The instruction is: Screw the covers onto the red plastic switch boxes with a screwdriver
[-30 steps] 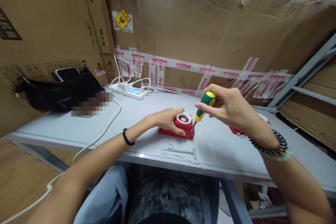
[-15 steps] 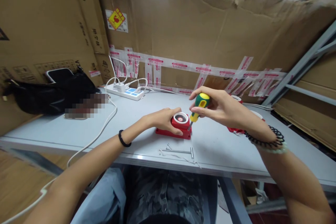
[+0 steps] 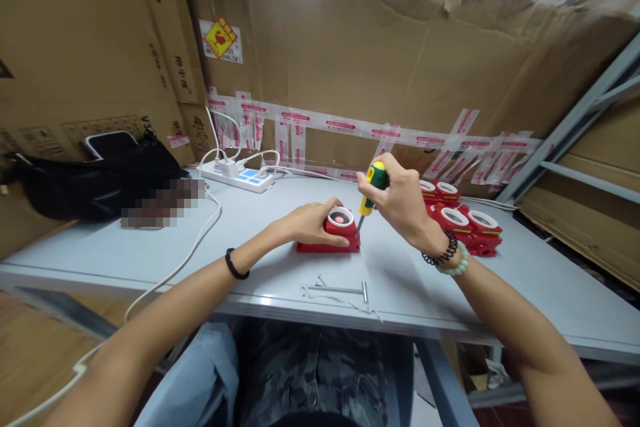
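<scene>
A red box-shaped device (image 3: 327, 247) with a white-rimmed round window on top lies on the table in front of me. My left hand (image 3: 315, 221) is wrapped round its left part and presses it down. In my right hand (image 3: 400, 193) is a screwdriver (image 3: 373, 188) with a green and yellow handle, tilted, its shaft pointing down. The tip meets the right end of the red device; the screw there, if any, is too small to make out. Close to the table's front edge lie a metal T-shaped bar (image 3: 345, 289), a small screw (image 3: 321, 279) and a thin white string (image 3: 340, 300).
More red devices with white rings (image 3: 465, 227) stand at the right. A white power strip (image 3: 240, 175) with plugged cables is at the back left. Beside it are a black bag (image 3: 100, 180) and a phone (image 3: 111, 144). Cardboard (image 3: 350, 60) walls the back; a metal rack (image 3: 565, 127) borders the right.
My right hand has turned with the screwdriver, the wrist swinging inward and the handle shifting slightly up and left. The red devices behind it now show more. My left hand keeps its grip.
</scene>
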Demonstrator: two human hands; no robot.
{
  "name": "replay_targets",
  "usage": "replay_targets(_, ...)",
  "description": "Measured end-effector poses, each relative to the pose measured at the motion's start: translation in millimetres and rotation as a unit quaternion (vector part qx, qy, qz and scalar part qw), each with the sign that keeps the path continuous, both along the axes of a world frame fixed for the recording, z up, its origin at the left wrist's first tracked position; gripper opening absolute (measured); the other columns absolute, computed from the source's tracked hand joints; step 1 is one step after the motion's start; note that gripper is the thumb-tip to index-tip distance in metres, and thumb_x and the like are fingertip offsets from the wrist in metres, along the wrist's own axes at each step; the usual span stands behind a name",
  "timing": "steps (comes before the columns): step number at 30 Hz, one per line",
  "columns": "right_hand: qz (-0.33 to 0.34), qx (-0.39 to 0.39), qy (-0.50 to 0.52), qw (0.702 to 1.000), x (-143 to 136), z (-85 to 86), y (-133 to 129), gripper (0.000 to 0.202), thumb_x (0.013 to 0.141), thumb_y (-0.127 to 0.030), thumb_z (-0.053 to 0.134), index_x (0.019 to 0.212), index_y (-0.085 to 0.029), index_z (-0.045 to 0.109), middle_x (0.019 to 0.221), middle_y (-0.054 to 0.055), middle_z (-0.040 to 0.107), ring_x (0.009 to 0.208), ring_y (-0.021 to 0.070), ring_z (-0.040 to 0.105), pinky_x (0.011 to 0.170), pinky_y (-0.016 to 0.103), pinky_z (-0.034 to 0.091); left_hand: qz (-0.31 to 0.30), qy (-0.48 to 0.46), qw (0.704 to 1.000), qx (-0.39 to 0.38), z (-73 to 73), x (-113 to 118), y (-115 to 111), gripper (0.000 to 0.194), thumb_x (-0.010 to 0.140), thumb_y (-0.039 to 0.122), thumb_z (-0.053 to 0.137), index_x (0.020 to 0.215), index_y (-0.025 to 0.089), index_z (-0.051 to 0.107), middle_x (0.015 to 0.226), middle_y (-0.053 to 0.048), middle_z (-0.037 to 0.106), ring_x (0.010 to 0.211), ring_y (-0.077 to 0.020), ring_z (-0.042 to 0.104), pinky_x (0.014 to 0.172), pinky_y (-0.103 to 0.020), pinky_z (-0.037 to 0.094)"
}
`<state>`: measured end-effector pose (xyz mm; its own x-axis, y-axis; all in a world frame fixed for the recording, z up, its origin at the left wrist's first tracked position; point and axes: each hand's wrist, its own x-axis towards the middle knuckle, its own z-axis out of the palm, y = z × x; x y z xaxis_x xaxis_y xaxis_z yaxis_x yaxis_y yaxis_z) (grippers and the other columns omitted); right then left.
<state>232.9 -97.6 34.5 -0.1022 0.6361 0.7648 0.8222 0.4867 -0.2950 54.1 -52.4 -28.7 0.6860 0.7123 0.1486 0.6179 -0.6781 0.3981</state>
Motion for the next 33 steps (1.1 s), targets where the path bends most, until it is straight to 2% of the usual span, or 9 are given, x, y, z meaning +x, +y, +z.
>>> replay_targets(4,-0.019,0.014,-0.007,1.0,-3,-2.2,25,0.017,0.08,-0.035,0.057,0.081,-0.019,0.049,0.055,-0.005,0.044,0.047,0.0093,0.038,0.05,0.022,0.031,0.053,-0.032,0.998,0.023,-4.5,0,5,0.08,0.073,0.069,0.055,0.131,0.018,0.035,0.11,-0.014,0.064,0.098,-0.0334,0.061,0.075,-0.037,0.046)
replay_targets(7,-0.034,0.024,-0.015,0.999,-5,-2.3,42,0.017,0.08,-0.034,0.057,0.082,-0.019,0.05,0.057,-0.004,0.045,0.049,0.0104,0.039,0.052,0.023,0.032,0.05,-0.056,0.997,0.024,-6.2,-2,6,0.074,0.079,0.059,0.052,0.135,0.015,0.032,0.124,-0.016,0.056,0.112,-0.0335,0.056,0.088,-0.041,0.044)
replay_targets(11,-0.048,0.028,-0.025,0.998,-6,-2.7,63,0.017,0.08,-0.035,0.057,0.084,-0.019,0.053,0.059,-0.002,0.048,0.051,0.0121,0.043,0.055,0.024,0.033,0.045,-0.068,0.997,0.01,-5.9,-5,3,0.081,0.074,0.045,0.06,0.141,0.018,0.023,0.14,-0.016,0.039,0.117,-0.0316,0.052,0.096,-0.042,0.043)
replay_targets(15,-0.061,0.028,-0.035,0.997,-6,-3.1,81,0.017,0.081,-0.036,0.056,0.085,-0.019,0.054,0.06,-0.001,0.05,0.052,0.0133,0.045,0.056,0.025,0.033,0.031,-0.074,0.997,-0.013,-5.0,-6,-1,0.088,0.069,0.036,0.062,0.143,0.019,0.018,0.144,-0.017,0.03,0.11,-0.0286,0.056,0.092,-0.04,0.047)
replay_targets(19,-0.057,0.026,-0.03,0.998,-8,-2.6,93,0.015,0.079,-0.034,0.055,0.082,-0.02,0.053,0.061,0.0,0.052,0.053,0.0138,0.045,0.057,0.025,0.032,0.008,-0.078,0.996,-0.036,-4.3,-6,-7,0.096,0.066,0.03,0.065,0.146,0.02,0.012,0.149,-0.019,0.02,0.107,-0.0267,0.058,0.097,-0.04,0.045)
replay_targets(24,-0.044,0.017,-0.015,0.999,-7,-2.2,98,0.014,0.079,-0.034,0.053,0.079,-0.02,0.052,0.059,-0.001,0.051,0.052,0.0131,0.043,0.057,0.025,0.032,-0.011,-0.071,0.997,-0.04,0.2,-6,-20,0.103,0.066,0.029,0.068,0.148,0.019,0.006,0.148,-0.018,0.021,0.129,-0.0333,0.04,0.106,-0.044,0.036)
replay_targets(27,-0.012,0.003,-0.015,1.0,-5,0.7,97,0.014,0.078,-0.034,0.053,0.079,-0.02,0.052,0.059,-0.002,0.051,0.052,0.0117,0.041,0.056,0.024,0.033,-0.02,-0.076,0.996,-0.05,4.0,-7,-23,0.104,0.065,0.033,0.071,0.148,0.022,0.008,0.143,-0.017,0.03,0.122,-0.0332,0.047,0.101,-0.045,0.041)
replay_targets(30,0.055,-0.028,-0.031,0.998,-3,5.8,95,0.014,0.077,-0.034,0.054,0.077,-0.02,0.052,0.058,-0.004,0.05,0.052,0.0104,0.04,0.055,0.023,0.033,-0.02,-0.088,0.995,-0.048,6.5,-9,-18,0.104,0.064,0.038,0.073,0.148,0.026,0.011,0.138,-0.015,0.036,0.113,-0.0316,0.054,0.096,-0.046,0.045)
replay_targets(33,0.115,-0.046,-0.043,0.991,-4,8.9,94,0.014,0.078,-0.033,0.053,0.077,-0.019,0.052,0.06,-0.004,0.052,0.054,0.0108,0.043,0.056,0.023,0.035,-0.021,-0.07,0.997,-0.014,6.0,-12,-5,0.11,0.059,0.047,0.077,0.147,0.022,0.016,0.143,-0.016,0.031,0.13,-0.0375,0.036,0.105,-0.05,0.035)
